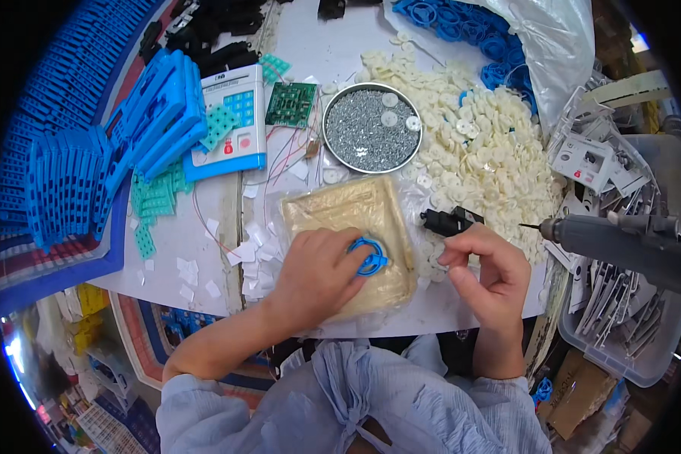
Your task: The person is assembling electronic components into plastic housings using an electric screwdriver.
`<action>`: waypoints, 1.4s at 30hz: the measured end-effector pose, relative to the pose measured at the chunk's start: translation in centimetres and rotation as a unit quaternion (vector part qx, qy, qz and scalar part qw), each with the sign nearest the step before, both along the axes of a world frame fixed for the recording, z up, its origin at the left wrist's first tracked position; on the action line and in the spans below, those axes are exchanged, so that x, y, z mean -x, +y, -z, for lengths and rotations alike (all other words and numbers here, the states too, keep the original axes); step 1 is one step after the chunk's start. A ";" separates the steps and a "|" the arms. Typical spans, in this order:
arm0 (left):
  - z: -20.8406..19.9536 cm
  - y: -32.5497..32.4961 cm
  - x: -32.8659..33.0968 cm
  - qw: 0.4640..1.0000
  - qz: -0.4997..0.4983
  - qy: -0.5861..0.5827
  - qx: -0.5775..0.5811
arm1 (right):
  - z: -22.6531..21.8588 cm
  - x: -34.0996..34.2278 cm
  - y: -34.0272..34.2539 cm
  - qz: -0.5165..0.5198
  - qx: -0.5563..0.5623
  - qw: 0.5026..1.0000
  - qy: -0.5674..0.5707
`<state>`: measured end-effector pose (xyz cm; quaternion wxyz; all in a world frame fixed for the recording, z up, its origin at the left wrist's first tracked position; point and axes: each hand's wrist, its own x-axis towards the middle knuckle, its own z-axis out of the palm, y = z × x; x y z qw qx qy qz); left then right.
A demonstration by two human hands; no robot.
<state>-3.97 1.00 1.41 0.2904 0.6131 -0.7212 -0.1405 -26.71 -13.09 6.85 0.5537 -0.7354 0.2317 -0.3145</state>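
Observation:
My left hand (321, 268) grips a blue round plastic part (372, 257), ring-shaped with spokes, and presses it on a tan pad (340, 208) wrapped in clear plastic. To the right, my right hand (493, 276) is raised with its fingers curled in toward the thumb. What sits at those fingertips, if anything, is too small to make out. Just beyond them lies a black plastic part (450, 222) at the edge of a heap of cream discs (477, 144). A round tin (327, 125) of small silver screws stands behind the pad, a few cream discs on top.
An electric screwdriver (605, 240) points in from the right, above a clear bin (662, 356) of white parts. Blue plastic shells (163, 113) are stacked left, near a white-and-blue toy casing (250, 113) and a green circuit board (291, 104). Paper scraps (261, 253) lie beside the pad.

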 end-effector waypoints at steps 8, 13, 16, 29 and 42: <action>0.2 0.4 1.2 0.999 -0.013 -0.041 -0.024 | 1.3 -2.4 -0.1 -0.033 0.196 0.971 0.131; 0.8 0.9 1.0 0.999 -0.010 -0.045 -0.010 | 3.6 -4.7 1.2 -0.053 0.299 0.927 0.221; 1.1 1.3 0.9 0.998 -0.002 -0.057 0.003 | 4.8 -5.4 1.0 -0.060 0.328 0.914 0.232; -0.6 4.0 -1.9 0.996 -0.034 0.083 0.009 | 2.8 -3.0 2.3 -0.031 0.286 0.942 0.175; 0.5 9.4 -19.2 0.877 -0.453 -0.161 0.016 | 2.4 -0.3 2.4 0.004 0.219 0.964 0.152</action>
